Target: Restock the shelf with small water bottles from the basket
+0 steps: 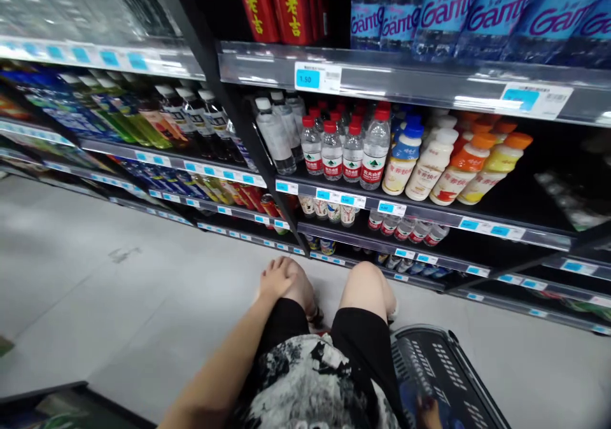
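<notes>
My left hand (pixel 278 277) lies on my bent left knee, its fingers stretched over the kneecap, holding nothing. At the bottom right, a dark grey shopping basket (pixel 443 352) stands beside my right leg. Low in the basket a small skin-coloured part of my right hand (pixel 431 413) shows next to a bluish, see-through thing (pixel 413 391). Its fingers are too cut off and blurred to make out. Ahead of my knees, the shelf carries red-capped water bottles (pixel 353 149) and milk drink bottles (pixel 432 165) with blue, white, orange and yellow caps.
Large blue-labelled water bottles (pixel 443 12) and red cartons (pixel 281 2) fill the upper shelf. More drinks line the shelves on the left (pixel 143 107). Grey floor (pixel 157 276) stretches to the left, and a dark-edged container (pixel 62 394) sits at the bottom left.
</notes>
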`<control>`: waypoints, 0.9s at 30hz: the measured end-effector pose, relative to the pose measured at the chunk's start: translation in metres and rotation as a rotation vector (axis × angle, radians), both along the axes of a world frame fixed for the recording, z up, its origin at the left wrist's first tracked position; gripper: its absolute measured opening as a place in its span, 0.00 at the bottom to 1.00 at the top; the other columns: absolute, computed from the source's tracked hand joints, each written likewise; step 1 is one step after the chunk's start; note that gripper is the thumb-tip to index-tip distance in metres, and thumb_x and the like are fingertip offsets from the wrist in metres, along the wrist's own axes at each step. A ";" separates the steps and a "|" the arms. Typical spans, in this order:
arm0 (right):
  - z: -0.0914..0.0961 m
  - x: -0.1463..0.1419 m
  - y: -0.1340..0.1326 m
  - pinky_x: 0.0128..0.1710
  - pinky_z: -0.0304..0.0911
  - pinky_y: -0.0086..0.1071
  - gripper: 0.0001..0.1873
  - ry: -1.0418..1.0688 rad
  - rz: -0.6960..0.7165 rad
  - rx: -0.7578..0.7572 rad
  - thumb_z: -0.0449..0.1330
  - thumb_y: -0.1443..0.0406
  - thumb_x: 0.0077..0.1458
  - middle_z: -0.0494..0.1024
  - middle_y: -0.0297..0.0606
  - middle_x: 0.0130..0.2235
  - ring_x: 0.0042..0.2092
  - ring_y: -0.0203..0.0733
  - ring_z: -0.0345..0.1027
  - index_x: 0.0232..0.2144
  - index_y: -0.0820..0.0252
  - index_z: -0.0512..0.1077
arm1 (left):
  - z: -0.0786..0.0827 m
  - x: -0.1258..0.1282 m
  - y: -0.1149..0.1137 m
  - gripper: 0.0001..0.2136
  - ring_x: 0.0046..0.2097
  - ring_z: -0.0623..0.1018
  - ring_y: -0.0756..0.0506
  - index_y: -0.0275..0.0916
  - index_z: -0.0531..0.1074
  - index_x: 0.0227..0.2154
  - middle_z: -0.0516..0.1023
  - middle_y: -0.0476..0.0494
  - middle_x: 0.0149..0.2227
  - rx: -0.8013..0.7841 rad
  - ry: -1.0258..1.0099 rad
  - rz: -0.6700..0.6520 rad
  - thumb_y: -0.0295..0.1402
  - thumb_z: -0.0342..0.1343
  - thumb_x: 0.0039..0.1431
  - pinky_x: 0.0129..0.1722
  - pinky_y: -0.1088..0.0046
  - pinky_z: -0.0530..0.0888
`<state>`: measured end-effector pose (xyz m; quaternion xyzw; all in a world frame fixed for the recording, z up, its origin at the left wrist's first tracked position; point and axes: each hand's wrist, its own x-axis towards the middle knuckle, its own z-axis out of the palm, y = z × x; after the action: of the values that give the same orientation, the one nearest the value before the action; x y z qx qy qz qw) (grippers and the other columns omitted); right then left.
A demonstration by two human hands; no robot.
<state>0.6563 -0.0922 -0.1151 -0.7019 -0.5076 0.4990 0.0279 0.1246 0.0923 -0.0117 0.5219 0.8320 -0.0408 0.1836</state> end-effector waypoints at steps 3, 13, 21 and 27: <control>-0.029 0.010 -0.025 0.45 0.73 0.63 0.24 -0.167 -0.145 0.020 0.42 0.39 0.52 0.75 0.36 0.25 0.39 0.69 0.79 0.22 0.45 0.62 | 0.000 0.019 0.001 0.32 0.73 0.54 0.27 0.44 0.65 0.68 0.55 0.39 0.75 -0.007 0.024 -0.065 0.40 0.54 0.59 0.66 0.41 0.60; 0.079 0.011 0.034 0.42 0.70 0.54 0.34 -0.489 -0.349 0.311 0.49 0.35 0.48 0.79 0.49 0.31 0.41 0.71 0.76 0.38 0.51 0.78 | 0.006 0.015 -0.020 0.24 0.75 0.51 0.30 0.45 0.73 0.63 0.60 0.42 0.74 0.076 -0.180 0.060 0.37 0.52 0.64 0.71 0.43 0.52; 0.190 -0.092 0.123 0.38 0.66 0.39 0.31 -0.251 -0.368 0.786 0.59 0.43 0.45 0.81 0.42 0.31 0.33 0.51 0.75 0.36 0.61 0.84 | 0.001 0.094 -0.062 0.22 0.65 0.71 0.39 0.41 0.76 0.55 0.72 0.38 0.66 0.024 -1.469 0.600 0.43 0.52 0.61 0.60 0.62 0.70; 0.233 -0.159 0.140 0.36 0.65 0.36 0.22 -0.193 -0.174 1.010 0.59 0.49 0.48 0.80 0.40 0.28 0.31 0.46 0.74 0.29 0.59 0.83 | -0.012 0.118 -0.095 0.27 0.48 0.80 0.44 0.35 0.74 0.57 0.76 0.34 0.61 -0.414 -1.798 0.694 0.49 0.49 0.65 0.44 0.71 0.72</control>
<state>0.4972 0.0476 0.1181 -0.6833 -0.6250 0.1211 0.3574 0.2427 -0.0032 -0.0242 0.0430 0.4660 0.2825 0.8374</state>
